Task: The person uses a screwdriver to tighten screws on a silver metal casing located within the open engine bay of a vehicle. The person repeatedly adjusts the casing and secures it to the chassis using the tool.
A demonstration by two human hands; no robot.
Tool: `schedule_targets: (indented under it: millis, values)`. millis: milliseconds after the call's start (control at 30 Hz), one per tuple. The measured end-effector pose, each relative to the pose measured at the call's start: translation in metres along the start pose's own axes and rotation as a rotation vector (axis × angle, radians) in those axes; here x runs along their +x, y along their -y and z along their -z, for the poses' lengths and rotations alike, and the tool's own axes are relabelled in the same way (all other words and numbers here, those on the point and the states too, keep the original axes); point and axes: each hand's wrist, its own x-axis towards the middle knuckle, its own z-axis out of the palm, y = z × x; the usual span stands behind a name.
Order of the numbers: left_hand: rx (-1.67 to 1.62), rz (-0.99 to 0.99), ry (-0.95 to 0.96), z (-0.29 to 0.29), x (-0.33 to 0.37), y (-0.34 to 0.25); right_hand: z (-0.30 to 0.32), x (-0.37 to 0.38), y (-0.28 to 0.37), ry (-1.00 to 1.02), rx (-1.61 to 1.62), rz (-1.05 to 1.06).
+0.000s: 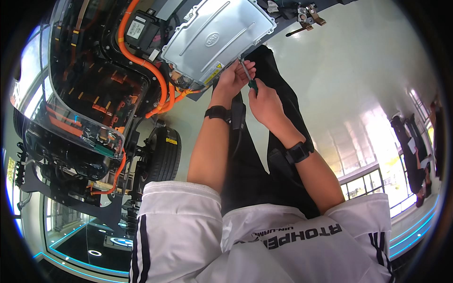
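Observation:
A screwdriver with a dark green handle is gripped in my right hand. Its thin metal shaft points up and away, toward the near edge of a silver metal housing. Beside the shaft, right below that edge, is my left hand, its fingers apart and loosely bent, palm partly upward. Whether the left fingers touch the shaft, I cannot tell. The screwdriver's tip meets the housing's edge area, but what it touches is too small to make out.
Thick orange cables curve along the housing's left, next to a black box. A transparent cover over orange-marked parts lies farther left, above a tire. A metal bracket part sits at the upper right. People stand far right.

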Motion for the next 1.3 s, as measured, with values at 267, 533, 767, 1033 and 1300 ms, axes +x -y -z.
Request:
schedule_targets:
  millis: [267, 533, 767, 1033, 1300]
  values:
    - [0.14, 0.098, 0.287, -0.002, -0.065, -0.001, 0.001, 0.006, 0.017, 0.213, 1.444, -0.627]
    - [0.331, 0.02, 0.033, -0.014, -0.072, -0.008, 0.017, -0.006, 0.045, 0.218, 1.092, -0.618]
    - [0.106, 0.103, 0.261, -0.016, -0.073, 0.003, 0.024, -0.009, 0.034, 0.297, 1.503, -0.681]
    - [0.087, 0.078, 0.157, -0.035, -0.081, 0.006, 0.024, -0.015, 0.042, 0.177, 1.514, -0.73]
    - [0.164, 0.084, 0.123, -0.024, -0.072, 0.007, 0.022, -0.015, 0.041, 0.212, 1.467, -0.752]
